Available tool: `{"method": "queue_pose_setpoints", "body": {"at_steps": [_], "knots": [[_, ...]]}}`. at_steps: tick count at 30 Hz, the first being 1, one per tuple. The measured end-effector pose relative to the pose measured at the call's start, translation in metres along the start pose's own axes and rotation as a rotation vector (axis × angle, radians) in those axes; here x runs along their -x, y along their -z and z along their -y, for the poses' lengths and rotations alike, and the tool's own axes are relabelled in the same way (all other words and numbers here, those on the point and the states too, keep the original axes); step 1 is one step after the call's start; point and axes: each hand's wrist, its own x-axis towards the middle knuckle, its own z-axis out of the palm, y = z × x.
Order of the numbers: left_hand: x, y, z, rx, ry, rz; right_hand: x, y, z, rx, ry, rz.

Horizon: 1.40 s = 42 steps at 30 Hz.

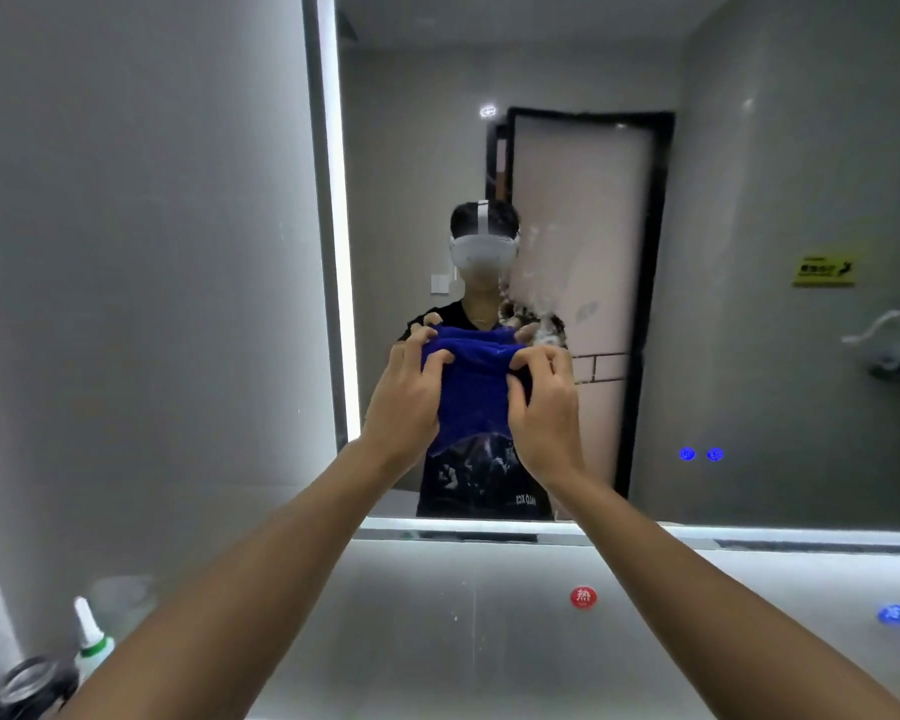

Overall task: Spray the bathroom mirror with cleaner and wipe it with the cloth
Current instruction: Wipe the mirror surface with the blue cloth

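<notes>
A blue cloth (476, 387) hangs between both hands in front of the bathroom mirror (749, 200). My left hand (404, 397) pinches its upper left edge and my right hand (544, 407) pinches its upper right edge, both raised at chest height just short of the glass. White foam (539, 283) streaks the mirror above and right of the cloth. A white cleaner bottle with a green collar (90, 641) stands at the lower left, partly hidden behind my left forearm.
The mirror has a lit strip along its left edge (341, 252) and bottom edge (749, 535), and two blue touch buttons (701, 454). On the wall below are a red sticker (583, 597) and a blue sticker (893, 614). A dark round object (32, 685) lies at the lower left corner.
</notes>
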Motion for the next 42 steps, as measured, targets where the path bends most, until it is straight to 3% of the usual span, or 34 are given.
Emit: {"method": "queue_pose_setpoints", "body": {"at_steps": [3, 8, 15, 21, 26, 32, 37, 42], "knots": [[-0.007, -0.006, 0.001, -0.222, 0.107, -0.020, 0.004, -0.005, -0.003, 0.049, 0.027, 0.029], [0.001, -0.024, -0.014, -0.308, 0.235, -0.197, 0.015, -0.014, -0.012, 0.119, 0.052, 0.115], [-0.013, -0.014, 0.000, -0.261, 0.300, -0.257, 0.033, -0.018, -0.009, 0.081, 0.091, 0.225], [-0.018, 0.000, -0.004, -0.002, 0.332, -0.216, 0.025, -0.013, -0.012, -0.041, -0.105, 0.307], [-0.025, 0.012, 0.001, -0.086, 0.292, -0.082, 0.023, -0.025, -0.001, -0.017, 0.100, 0.253], [-0.033, 0.037, 0.022, -0.048, 0.238, 0.104, 0.014, -0.057, 0.004, 0.236, 0.342, 0.240], [-0.033, 0.044, 0.033, -0.014, 0.217, -0.014, 0.003, -0.085, 0.015, 0.443, 0.290, 0.148], [-0.021, 0.028, 0.037, 0.130, 0.245, -0.215, -0.004, -0.095, -0.013, 0.606, 0.532, 0.119]]}}
